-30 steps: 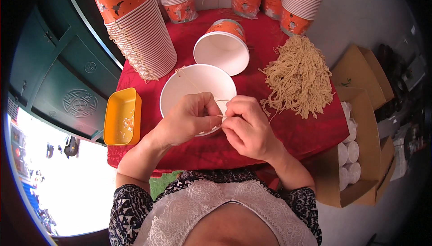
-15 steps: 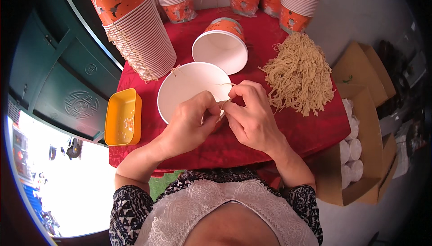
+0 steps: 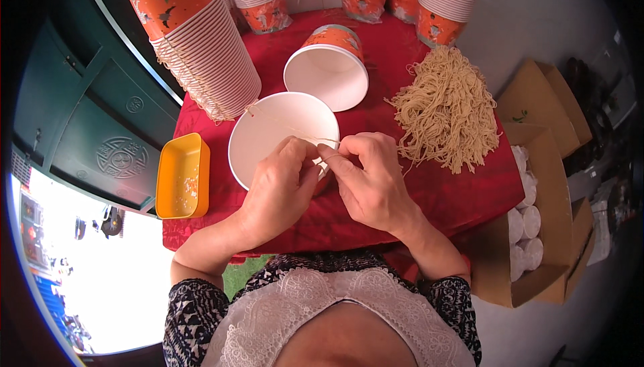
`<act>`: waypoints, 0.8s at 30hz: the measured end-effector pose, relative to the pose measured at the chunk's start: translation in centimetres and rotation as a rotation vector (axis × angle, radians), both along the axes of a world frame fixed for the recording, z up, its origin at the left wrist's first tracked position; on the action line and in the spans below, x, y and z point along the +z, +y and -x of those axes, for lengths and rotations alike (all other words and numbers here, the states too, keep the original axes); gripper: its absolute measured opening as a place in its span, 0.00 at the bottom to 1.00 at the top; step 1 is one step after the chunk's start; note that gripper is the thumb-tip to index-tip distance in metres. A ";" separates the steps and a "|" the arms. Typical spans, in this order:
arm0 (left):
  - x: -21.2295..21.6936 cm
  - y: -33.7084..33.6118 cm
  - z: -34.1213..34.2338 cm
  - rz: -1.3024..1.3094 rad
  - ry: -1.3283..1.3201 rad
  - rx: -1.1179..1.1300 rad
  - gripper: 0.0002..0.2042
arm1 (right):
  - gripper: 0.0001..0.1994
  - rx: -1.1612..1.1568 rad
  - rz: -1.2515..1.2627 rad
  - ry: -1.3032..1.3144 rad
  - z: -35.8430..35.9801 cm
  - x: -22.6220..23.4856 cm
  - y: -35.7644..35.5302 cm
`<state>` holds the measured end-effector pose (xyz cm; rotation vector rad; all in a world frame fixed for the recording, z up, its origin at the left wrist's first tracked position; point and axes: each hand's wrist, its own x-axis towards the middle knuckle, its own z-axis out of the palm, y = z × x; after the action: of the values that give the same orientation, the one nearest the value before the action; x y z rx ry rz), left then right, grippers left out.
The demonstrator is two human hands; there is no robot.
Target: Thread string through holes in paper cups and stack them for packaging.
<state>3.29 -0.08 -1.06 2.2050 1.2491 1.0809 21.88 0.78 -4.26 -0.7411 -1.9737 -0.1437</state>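
A white-lined paper bucket [image 3: 265, 132] lies tilted before me, its mouth facing up toward me. A thin tan string [image 3: 295, 129] runs from the far rim across its mouth to the near right rim. There my left hand [image 3: 278, 182] and my right hand [image 3: 373, 182] meet, both with fingers pinched on the string. A loop of it crosses my right fingertips; whether it is knotted is hidden by my fingers. Just beyond lies another paper bucket [image 3: 329, 75] on its side, orange-printed outside. To the right is a heap of tan strings [image 3: 448, 109].
A tall leaning stack of paper buckets [image 3: 208, 58] with strings along its rims stands at the left. A yellow plastic tub [image 3: 183, 176] holds small bits. More wrapped stacks [image 3: 446, 5] line the back of the red-covered table [image 3: 429, 192]. At the right sits a cardboard box [image 3: 553, 199] of white rolls.
My hands have drawn closer together at the rim, and the string now wraps round my right fingertips. The near bucket has shifted slightly left.
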 end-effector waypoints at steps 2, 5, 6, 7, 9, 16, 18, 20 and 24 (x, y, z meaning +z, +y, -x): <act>0.2 0.1 0.0 -0.030 0.053 -0.004 0.07 | 0.17 0.034 -0.043 0.030 0.1 -0.1 0.2; 0.1 0.1 -0.1 -0.062 0.045 -0.007 0.06 | 0.17 0.033 0.013 0.084 0.0 -0.2 0.7; 0.1 0.1 -0.2 -0.056 0.052 0.002 0.06 | 0.15 0.063 0.067 0.113 -0.1 -0.3 1.0; 0.1 0.1 -0.2 -0.049 0.058 0.012 0.06 | 0.15 0.062 0.067 0.114 -0.1 -0.2 1.1; 0.0 0.1 -0.3 -0.090 0.062 0.004 0.06 | 0.12 0.068 0.190 0.124 -0.1 0.0 1.2; -0.6 -0.1 -0.5 -0.236 0.075 -0.009 0.10 | 0.07 0.192 0.309 0.085 -0.2 -0.3 2.4; -0.6 -0.1 -0.5 -0.253 0.084 -0.019 0.11 | 0.04 0.255 0.357 0.094 -0.2 -0.4 2.6; -0.7 -0.1 -0.5 -0.270 0.093 -0.029 0.11 | 0.03 0.264 0.383 0.081 -0.4 -0.2 2.7; -0.7 -0.1 -0.3 -0.283 0.130 -0.067 0.12 | 0.03 0.283 0.417 0.072 -0.5 0.0 2.7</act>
<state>3.56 -0.17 -1.79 2.5452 1.1216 1.1658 22.41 3.49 -4.26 -0.7055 -2.0387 0.4701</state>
